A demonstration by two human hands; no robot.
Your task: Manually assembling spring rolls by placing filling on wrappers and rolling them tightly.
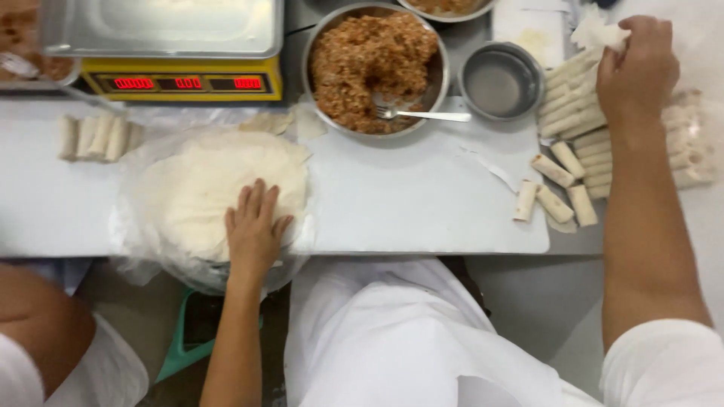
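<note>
My left hand (253, 226) lies flat, fingers spread, on a round stack of thin white wrappers (204, 181) that sits in clear plastic at the table's front left. My right hand (637, 68) is at the far right, fingers closed around a white rolled piece (599, 34) above a pile of finished rolls (581, 113). Three loose rolls (554, 192) lie just in front of that pile on the white board (407, 203).
A large metal bowl (375, 68) of brown minced filling with a fork (422, 114) stands at the back centre. Beside it is a small metal bowl (501, 79) of liquid. A yellow scale (181, 79) stands back left, with several rolls (98, 137) below. Another person's arm (45, 324) shows lower left.
</note>
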